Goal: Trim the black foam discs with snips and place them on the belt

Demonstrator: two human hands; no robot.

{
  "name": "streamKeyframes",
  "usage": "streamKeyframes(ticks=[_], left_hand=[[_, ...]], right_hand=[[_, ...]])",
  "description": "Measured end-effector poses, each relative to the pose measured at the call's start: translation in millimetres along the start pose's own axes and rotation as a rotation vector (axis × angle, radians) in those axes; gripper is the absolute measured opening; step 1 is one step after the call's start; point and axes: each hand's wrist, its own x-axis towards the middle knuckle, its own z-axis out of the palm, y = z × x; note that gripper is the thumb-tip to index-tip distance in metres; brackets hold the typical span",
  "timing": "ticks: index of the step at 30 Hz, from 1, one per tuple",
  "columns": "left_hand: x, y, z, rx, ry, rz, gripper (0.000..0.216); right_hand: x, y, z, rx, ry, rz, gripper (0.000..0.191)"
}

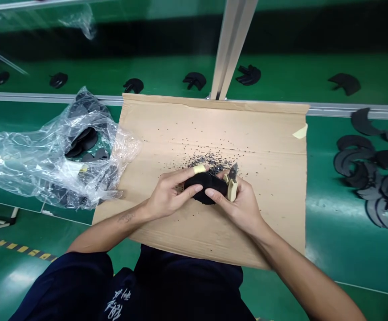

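Note:
My left hand grips a black rubber piece over the cardboard sheet; a yellow cot covers one fingertip. My right hand touches the same piece with its forefinger and holds a small trimming tool with a cream handle and a dark blade pointing up. Fine black shavings lie scattered on the cardboard just beyond both hands.
A clear plastic bag with several black pieces lies at the left. More black pieces are piled at the right. Single black pieces sit on the green belt beyond a metal rail. A metal post rises behind the cardboard.

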Motion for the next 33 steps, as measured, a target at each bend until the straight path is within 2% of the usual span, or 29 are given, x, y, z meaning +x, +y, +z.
streamKeyframes(ticks=[4,6,9,12,16,20,23,33], left_hand=[[0.5,1.1,-3.8,0.089,0.025,0.117,0.040],[1.1,1.4,-5.4,0.145,-0.003,0.191,0.041],[1.0,1.5,-5.6,0.219,-0.060,0.278,0.040],[1.1,2.9,-4.8,0.149,-0.065,0.216,0.043],[3.4,5.5,-5.1,-0.032,-0.007,0.160,0.034],[3.0,4.6,-4.8,-0.033,0.030,0.254,0.025],[0.9,2.8,-4.9,-0.013,0.049,0.307,0.028],[1.0,5.8,-11.0,0.008,0.013,0.259,0.032]], right_hand=[[-0.6,-1.6,-4.2,-0.177,0.019,-0.139,0.037],[0.0,-2.9,-7.4,-0.273,0.040,-0.243,0.034],[1.0,-2.2,-11.3,-0.349,-0.014,-0.403,0.021],[1.5,1.9,-12.0,-0.349,-0.046,-0.553,0.006],[1.6,8.1,-7.8,-0.274,-0.015,-0.731,0.019],[-0.5,11.8,-2.5,-0.307,0.019,-0.762,0.017],[-2.2,11.8,-0.2,-0.373,0.020,-0.756,0.018],[-3.1,14.6,1.0,-0.392,0.013,-0.735,0.020]])
